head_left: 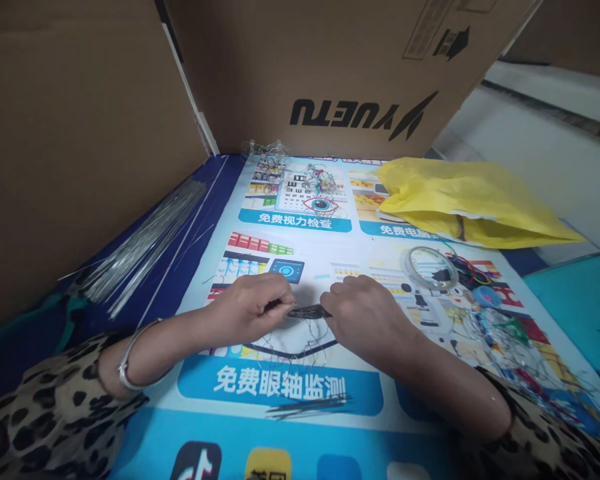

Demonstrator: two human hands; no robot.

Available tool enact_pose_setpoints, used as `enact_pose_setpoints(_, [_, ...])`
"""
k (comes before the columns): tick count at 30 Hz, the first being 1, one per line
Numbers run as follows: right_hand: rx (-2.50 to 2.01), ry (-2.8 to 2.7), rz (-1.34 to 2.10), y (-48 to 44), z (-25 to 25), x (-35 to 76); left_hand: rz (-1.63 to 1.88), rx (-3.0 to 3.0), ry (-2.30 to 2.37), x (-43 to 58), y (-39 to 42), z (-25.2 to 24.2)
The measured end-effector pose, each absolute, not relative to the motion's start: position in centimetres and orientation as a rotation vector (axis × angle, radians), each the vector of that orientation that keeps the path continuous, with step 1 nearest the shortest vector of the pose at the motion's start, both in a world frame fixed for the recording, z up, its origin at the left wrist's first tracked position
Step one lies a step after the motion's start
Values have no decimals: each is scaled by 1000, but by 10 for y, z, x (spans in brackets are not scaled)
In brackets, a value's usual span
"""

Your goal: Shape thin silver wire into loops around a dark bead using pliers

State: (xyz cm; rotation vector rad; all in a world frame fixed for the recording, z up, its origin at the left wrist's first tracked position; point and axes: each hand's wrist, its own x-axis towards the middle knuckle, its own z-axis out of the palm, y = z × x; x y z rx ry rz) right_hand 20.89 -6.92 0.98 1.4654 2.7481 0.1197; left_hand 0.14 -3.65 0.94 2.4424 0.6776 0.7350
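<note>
My left hand (255, 303) is closed in a pinch over the printed sheet. Facing it, my right hand (363, 313) is curled shut. Between the two runs a short dark twisted strand (307, 312), its ends reaching into the fingers of both hands; its exact material is too blurred to tell. Fine thin wires (300, 347) hang or lie in loose loops just below it. Closer to me, several short dark thin strips (307, 408) rest on the sheet.
Cardboard walls (330, 60) stand behind and at left. A bundle of silvery wires (150, 233) lies at left. Tangled wire pieces (320, 183) are at the back. On the right are a yellow bag (470, 200), a clear tape roll (430, 268) and coloured tangled wires (515, 347).
</note>
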Motion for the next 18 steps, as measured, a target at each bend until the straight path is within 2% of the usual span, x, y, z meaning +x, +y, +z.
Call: enact_pose_setpoints(18, [1450,2779,168,-68,9,212,770,2573,515,2,-35,4])
